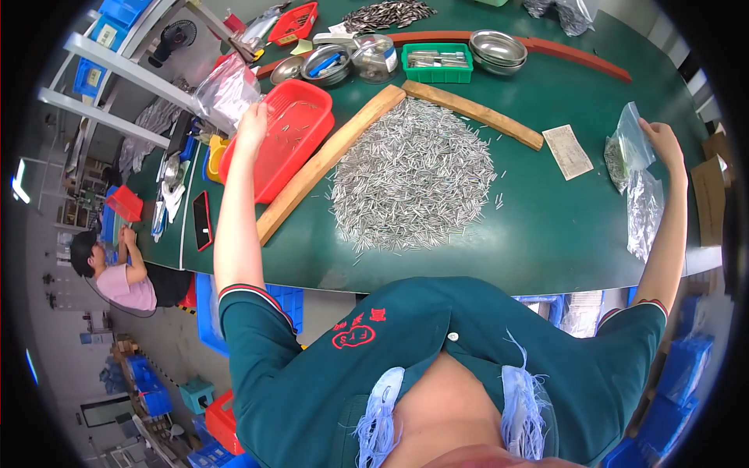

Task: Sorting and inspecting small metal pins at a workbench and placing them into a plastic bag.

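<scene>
My left hand is closed at the edge of a crumpled clear plastic bag, beside the rim of a red plastic tray. A few small metal pins lie in that tray. Far to the right, my right hand pinches the top of a clear plastic bag. Metal pins fill the lower part of this bag, which rests on the table. Between my arms spreads a large heap of short silvery metal pins, bounded at the back by two wooden bars set in a V.
On the green table lie a paper slip, another clear bag and a phone. Behind stand a green basket, metal bowls and a clear jar. A co-worker sits at left.
</scene>
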The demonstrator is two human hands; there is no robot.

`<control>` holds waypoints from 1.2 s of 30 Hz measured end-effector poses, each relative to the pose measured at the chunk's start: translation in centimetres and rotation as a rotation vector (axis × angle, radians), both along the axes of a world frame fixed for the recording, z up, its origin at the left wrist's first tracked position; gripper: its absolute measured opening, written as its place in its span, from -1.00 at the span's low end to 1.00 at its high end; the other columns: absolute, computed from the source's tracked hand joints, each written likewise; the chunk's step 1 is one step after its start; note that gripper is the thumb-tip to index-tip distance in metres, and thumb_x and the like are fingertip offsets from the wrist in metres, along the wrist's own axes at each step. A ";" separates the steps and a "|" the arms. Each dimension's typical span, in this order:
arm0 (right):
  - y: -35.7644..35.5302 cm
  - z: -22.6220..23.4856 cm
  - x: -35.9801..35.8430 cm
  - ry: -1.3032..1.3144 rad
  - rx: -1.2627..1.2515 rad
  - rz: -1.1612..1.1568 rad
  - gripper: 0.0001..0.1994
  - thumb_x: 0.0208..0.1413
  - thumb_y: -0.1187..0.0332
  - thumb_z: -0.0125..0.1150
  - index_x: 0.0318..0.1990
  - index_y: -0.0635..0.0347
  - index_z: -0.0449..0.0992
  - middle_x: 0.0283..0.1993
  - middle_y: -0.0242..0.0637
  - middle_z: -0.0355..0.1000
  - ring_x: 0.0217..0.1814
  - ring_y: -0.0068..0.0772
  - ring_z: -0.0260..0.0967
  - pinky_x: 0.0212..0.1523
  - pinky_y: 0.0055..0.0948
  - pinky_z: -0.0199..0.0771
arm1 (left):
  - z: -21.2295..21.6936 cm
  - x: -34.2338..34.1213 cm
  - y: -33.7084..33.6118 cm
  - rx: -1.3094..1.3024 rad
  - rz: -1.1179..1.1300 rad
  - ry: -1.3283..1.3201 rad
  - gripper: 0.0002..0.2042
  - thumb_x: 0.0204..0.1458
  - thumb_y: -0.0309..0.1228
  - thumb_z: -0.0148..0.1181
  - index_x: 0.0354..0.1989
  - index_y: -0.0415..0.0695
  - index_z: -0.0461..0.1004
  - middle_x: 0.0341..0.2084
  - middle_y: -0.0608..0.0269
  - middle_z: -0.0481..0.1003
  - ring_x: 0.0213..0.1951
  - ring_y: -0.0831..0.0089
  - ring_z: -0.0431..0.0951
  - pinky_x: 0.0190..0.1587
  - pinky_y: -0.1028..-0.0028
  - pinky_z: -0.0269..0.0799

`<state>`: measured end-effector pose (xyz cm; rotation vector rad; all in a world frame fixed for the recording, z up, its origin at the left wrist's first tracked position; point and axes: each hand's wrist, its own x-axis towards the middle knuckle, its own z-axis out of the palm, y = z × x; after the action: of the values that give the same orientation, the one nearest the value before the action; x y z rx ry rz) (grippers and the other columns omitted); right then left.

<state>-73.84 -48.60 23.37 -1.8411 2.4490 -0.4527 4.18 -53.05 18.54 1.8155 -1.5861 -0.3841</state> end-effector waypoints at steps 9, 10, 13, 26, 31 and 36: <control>-2.0 1.5 0.8 -0.105 0.147 0.144 -0.65 -0.05 0.19 0.19 -0.68 0.28 0.42 -0.74 -0.47 0.21 -0.67 -0.64 0.09 -0.61 -0.49 0.07 | 4.5 -8.6 -0.6 -0.056 -0.303 -0.568 -0.70 0.04 -0.21 0.08 -0.11 -0.07 0.49 -0.16 0.06 0.49 -0.07 0.16 0.45 0.00 0.27 0.31; -1.0 1.6 0.8 -0.116 0.113 0.128 -0.65 -0.05 0.18 0.19 -0.68 0.26 0.40 -0.72 -0.47 0.21 -0.65 -0.64 0.08 -0.60 -0.50 0.06 | 5.3 -11.7 -0.2 -0.124 -0.451 -0.441 -0.73 0.05 -0.25 0.07 -0.12 -0.08 0.49 -0.20 0.07 0.50 -0.11 0.18 0.48 -0.03 0.31 0.34; 1.2 2.0 2.1 -0.159 0.059 0.116 -0.64 -0.06 0.14 0.21 -0.68 0.24 0.38 -0.70 -0.46 0.19 -0.64 -0.63 0.06 -0.59 -0.50 0.06 | 5.9 -20.6 1.7 -0.146 -0.718 -0.286 -0.76 0.07 -0.31 0.06 -0.16 -0.15 0.49 -0.27 0.14 0.53 -0.21 0.35 0.51 -0.13 0.44 0.38; 8.8 -3.2 17.3 -1.649 0.141 0.189 -0.72 0.07 0.08 0.18 -0.43 0.10 0.46 -0.57 -0.54 0.36 -0.63 -0.73 0.22 -0.59 -0.71 0.27 | 1.2 -45.1 8.6 0.344 -1.168 0.357 -0.50 0.08 0.06 -0.01 -0.39 -0.21 0.52 -0.58 0.28 0.49 -0.48 0.55 0.45 -0.37 0.53 0.35; 9.4 -2.8 16.9 -1.507 0.183 0.248 -0.69 0.08 0.04 0.16 -0.53 0.03 0.37 -0.62 -0.58 0.25 -0.64 -0.77 0.11 -0.61 -0.73 0.11 | 0.9 -43.2 8.8 0.559 -1.094 0.679 -0.68 0.10 -0.17 -0.01 -0.48 -0.15 0.50 -0.65 0.39 0.41 -0.53 0.64 0.40 -0.42 0.58 0.27; 11.9 -0.9 14.6 -0.858 -0.007 0.260 -0.73 -0.08 0.32 0.11 -0.69 0.09 0.18 -0.71 -0.57 0.08 -0.63 -0.75 -0.01 -0.62 -0.63 -0.01 | 1.0 -37.3 9.2 0.410 -0.911 0.578 -0.71 0.06 -0.27 -0.02 -0.61 -0.17 0.43 -0.71 0.37 0.38 -0.61 0.63 0.40 -0.50 0.60 0.28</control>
<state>-59.23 -36.69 22.51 -1.4778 1.6162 -0.9728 -33.10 -43.83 19.55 0.9467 -1.8731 -1.5773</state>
